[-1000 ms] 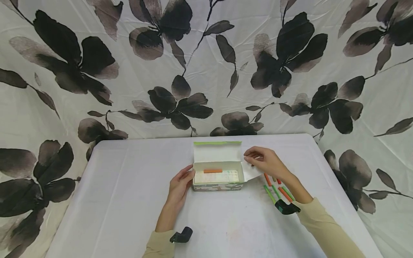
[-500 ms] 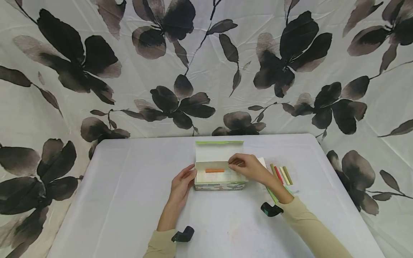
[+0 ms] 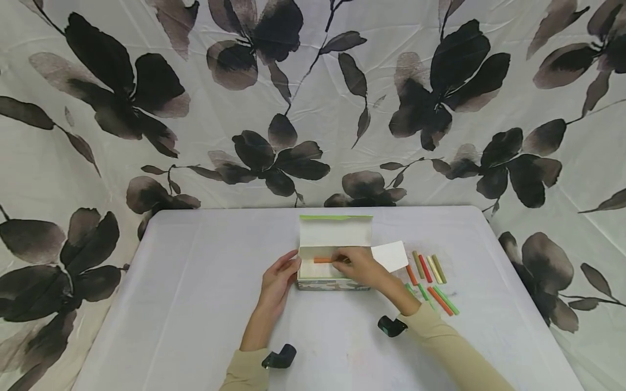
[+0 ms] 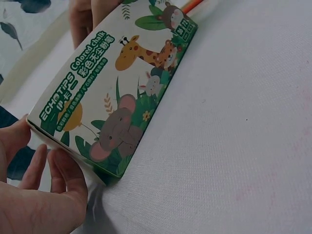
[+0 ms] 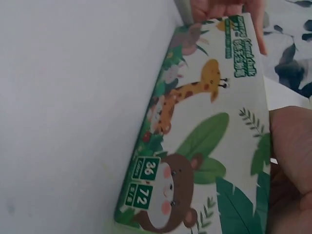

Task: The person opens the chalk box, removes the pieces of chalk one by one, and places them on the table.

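Observation:
An open colored chalk box point(image 3: 333, 284) sits on the white table, its lid flap raised at the back. My left hand point(image 3: 276, 282) holds the box at its left end; in the left wrist view the bent fingers point(image 4: 69, 171) press against that end. My right hand point(image 3: 359, 265) reaches in over the right half of the box with curled fingers in a pinch. They meet the right end of an orange chalk stick point(image 3: 321, 260) lying inside, and seem to pinch chalk, mostly hidden by the hand. In the right wrist view this hand point(image 5: 292, 165) overlaps the box's edge.
A white side flap point(image 3: 391, 256) sticks out from the box's right end. Right of it lie several loose chalks, among them a red stick point(image 3: 425, 268), an orange stick point(image 3: 440, 301) and a green stick point(image 3: 446, 300). A floral cloth point(image 3: 274, 81) hangs behind the table.
My right hand has moved left and down from above the side flap into the box, fingers pinched throughout. The left hand stays at the box's left end.

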`<state>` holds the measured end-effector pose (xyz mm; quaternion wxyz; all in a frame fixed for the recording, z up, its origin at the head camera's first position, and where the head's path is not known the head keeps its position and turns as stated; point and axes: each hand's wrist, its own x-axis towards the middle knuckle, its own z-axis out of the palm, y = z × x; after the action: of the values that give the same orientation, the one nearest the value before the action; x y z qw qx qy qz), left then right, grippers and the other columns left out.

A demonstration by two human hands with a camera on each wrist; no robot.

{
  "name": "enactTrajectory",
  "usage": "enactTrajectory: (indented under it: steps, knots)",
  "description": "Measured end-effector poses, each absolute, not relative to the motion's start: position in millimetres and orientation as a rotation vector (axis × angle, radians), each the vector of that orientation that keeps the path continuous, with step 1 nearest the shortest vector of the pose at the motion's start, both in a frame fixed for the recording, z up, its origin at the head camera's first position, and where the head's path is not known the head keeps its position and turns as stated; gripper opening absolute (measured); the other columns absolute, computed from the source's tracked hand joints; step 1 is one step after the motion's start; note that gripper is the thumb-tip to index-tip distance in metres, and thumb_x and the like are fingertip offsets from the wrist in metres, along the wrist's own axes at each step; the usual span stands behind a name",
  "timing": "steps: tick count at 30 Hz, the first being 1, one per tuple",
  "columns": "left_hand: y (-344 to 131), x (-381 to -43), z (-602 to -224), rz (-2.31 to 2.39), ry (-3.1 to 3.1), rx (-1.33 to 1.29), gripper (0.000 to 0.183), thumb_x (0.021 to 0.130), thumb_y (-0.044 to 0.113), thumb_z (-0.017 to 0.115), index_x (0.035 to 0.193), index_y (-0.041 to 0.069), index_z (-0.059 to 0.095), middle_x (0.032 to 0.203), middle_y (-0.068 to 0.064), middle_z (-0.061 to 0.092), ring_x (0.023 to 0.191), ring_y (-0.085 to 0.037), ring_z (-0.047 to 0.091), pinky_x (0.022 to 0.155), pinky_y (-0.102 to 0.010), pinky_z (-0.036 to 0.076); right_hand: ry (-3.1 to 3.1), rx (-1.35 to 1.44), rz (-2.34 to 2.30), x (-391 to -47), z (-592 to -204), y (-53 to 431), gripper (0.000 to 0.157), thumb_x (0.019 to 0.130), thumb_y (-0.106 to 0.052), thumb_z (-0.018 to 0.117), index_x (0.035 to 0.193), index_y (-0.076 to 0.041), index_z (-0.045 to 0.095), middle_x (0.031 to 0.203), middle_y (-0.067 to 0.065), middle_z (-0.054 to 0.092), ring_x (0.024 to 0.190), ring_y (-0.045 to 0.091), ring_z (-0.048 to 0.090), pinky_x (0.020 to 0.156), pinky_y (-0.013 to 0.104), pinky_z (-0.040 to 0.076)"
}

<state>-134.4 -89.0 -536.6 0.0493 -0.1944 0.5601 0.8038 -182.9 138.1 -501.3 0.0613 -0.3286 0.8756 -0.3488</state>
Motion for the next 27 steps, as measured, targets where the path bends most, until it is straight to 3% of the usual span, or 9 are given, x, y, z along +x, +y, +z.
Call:
enactTrajectory:
  steps: [8,15,19,25,27]
  knots:
    - [-88,-135,-536,2.444,1.725,-0.604,0.043,0.097,0.013,0.074,0.137,0.001,0.063,0.107,-0.003,0.064,0.098,-0.016,0.061,0.083,-0.022,0.053,2.641,-0.933,-0.904,-182,-498,129,0.016,0.100,-0.004,0.065,0.111,0.005,0.071,0.101,0.013,0.072,0.082,0.019,0.062,0.074,0.032,0.054]
    - [-88,-136,-536,2.443,1.729,-0.624,0.043,0.096,0.011,0.074,0.137,0.000,0.063,0.106,-0.003,0.065,0.096,-0.015,0.062,0.083,-0.023,0.054,2.624,-0.934,-0.834,-183,-494,124,0.017,0.099,-0.002,0.066,0.112,0.006,0.070,0.105,0.014,0.072,0.094,0.025,0.067,0.084,0.039,0.056]
    - [-89,-136,-535,2.441,1.725,-0.627,0.044,0.097,0.011,0.073,0.138,0.000,0.062,0.106,-0.002,0.065,0.096,-0.014,0.062,0.085,-0.024,0.054,2.656,-0.960,-0.725,-186,-493,119,0.019,0.096,-0.001,0.070,0.113,0.006,0.071,0.101,0.013,0.072,0.089,0.023,0.065,0.083,0.039,0.056]
    - [-89,-135,-537,2.452,1.710,-0.612,0.045,0.097,0.011,0.072,0.139,-0.001,0.061,0.104,-0.001,0.065,0.095,-0.012,0.061,0.083,-0.021,0.053,2.801,-1.159,-0.316,-190,-493,105,0.002,0.096,-0.006,0.071,0.095,-0.006,0.074,0.085,0.007,0.070,0.072,0.022,0.063,0.069,0.036,0.054]
    - [-89,-135,-537,2.458,1.701,-0.602,0.045,0.097,0.011,0.073,0.139,-0.001,0.060,0.105,0.000,0.065,0.095,-0.012,0.062,0.082,-0.020,0.053,2.851,-1.244,-0.152,-191,-493,101,0.006,0.096,-0.011,0.072,0.090,-0.009,0.073,0.083,0.006,0.070,0.070,0.022,0.064,0.064,0.035,0.054]
